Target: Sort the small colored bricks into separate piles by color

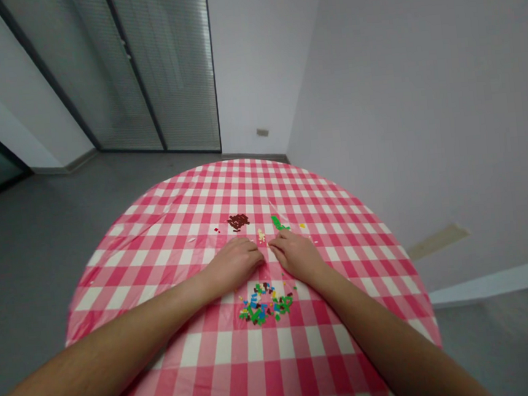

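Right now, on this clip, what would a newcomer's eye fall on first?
The red-and-white checked tablecloth covering a round table stands out most, filling the lower middle of the view. Near its centre, the left hand and right hand rest close together. A scattered heap of small multicoloured bricks lies on the person's side of them, with dark red bricks and green bricks just beyond.

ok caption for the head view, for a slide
Left hand and right hand rest on a pink gingham tablecloth between a mixed pile of tiny bricks and a dark red cluster.
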The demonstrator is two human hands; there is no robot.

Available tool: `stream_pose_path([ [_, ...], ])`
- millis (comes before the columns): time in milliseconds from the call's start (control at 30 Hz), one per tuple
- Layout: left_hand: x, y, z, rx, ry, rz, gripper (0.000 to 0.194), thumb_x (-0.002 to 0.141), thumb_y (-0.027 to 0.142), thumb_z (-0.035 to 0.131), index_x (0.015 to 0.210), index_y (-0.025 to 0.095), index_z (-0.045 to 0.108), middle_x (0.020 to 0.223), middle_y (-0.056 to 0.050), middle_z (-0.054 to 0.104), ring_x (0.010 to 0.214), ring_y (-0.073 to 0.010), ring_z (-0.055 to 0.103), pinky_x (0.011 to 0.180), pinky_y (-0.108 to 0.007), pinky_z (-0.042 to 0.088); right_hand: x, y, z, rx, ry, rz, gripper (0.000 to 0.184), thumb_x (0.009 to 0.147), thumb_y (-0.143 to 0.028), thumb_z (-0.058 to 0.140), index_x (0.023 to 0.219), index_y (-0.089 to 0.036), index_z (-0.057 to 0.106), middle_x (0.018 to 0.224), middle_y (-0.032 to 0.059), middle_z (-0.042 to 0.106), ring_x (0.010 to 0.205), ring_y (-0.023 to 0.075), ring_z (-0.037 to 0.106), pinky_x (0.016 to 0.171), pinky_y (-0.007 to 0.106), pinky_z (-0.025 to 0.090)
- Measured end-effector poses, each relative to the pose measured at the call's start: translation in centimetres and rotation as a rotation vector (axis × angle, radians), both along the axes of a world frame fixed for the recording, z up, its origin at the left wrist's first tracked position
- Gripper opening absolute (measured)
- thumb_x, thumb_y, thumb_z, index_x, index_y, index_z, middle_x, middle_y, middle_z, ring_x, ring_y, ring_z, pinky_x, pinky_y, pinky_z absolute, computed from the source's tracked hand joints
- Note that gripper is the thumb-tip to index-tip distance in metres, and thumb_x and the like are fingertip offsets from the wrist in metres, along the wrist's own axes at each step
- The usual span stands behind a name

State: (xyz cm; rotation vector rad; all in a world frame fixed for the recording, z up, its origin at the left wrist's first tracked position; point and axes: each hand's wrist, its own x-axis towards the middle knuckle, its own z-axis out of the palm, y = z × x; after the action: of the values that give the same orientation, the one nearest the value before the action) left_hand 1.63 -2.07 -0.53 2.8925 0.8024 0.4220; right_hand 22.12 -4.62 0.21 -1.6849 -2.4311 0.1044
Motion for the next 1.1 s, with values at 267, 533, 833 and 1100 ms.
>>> stream_pose_path([
  [267,-0.2,-0.2,0.9,0.018,0.014,0.056,0.017,0.093,0.018,0.056,0.089,0.017,0.073,0.085,-0.005,0.072,0.085,-0.0213,0.061,0.081,-0.036,0.042,0.1,-0.1,0.1,-0.029,0.002,0.027,0.027,0.098,-0.022,0.047,0.11,-0.022,0.071,0.103,0.0085,0.067,0.095,0.0198,0.063,0.078,0.029,0.048],
  [533,-0.2,-0.9,1.7,0.073,0.037,0.084,0.025,0.097,0.023,0.049,0.096,0.019,0.074,0.09,-0.008,0.067,0.091,-0.0237,0.053,0.079,-0.037,0.039,0.1,-0.1,-0.4,-0.052,-0.015,0.012,0.034,0.098,-0.023,0.045,0.126,-0.026,0.065,0.106,0.008,0.065,0.09,0.0192,0.064,0.072,0.028,0.047],
  [833,-0.3,-0.6,0.8,0.118,0.09,0.155,0.033,0.096,0.034,0.05,0.123,0.019,0.062,0.132,-0.015,0.054,0.119,-0.0335,0.046,0.096,-0.048,0.037,0.5,0.0,-0.2,0.015,0.141,0.014,0.036,0.099,-0.023,0.043,0.132,-0.02,0.059,0.118,0.0105,0.067,0.106,0.0208,0.062,0.089,0.031,0.048],
  [1100,-0.7,-0.1,0.6,0.077,-0.013,0.163,0.034,0.097,0.033,0.05,0.128,0.021,0.059,0.133,-0.013,0.054,0.122,-0.0325,0.044,0.1,-0.049,0.035,1.0,-0.1,-0.1,0.005,0.155,0.075,0.027,0.097,-0.022,0.047,0.115,-0.02,0.068,0.104,0.0088,0.07,0.095,0.0198,0.063,0.083,0.031,0.048],
])
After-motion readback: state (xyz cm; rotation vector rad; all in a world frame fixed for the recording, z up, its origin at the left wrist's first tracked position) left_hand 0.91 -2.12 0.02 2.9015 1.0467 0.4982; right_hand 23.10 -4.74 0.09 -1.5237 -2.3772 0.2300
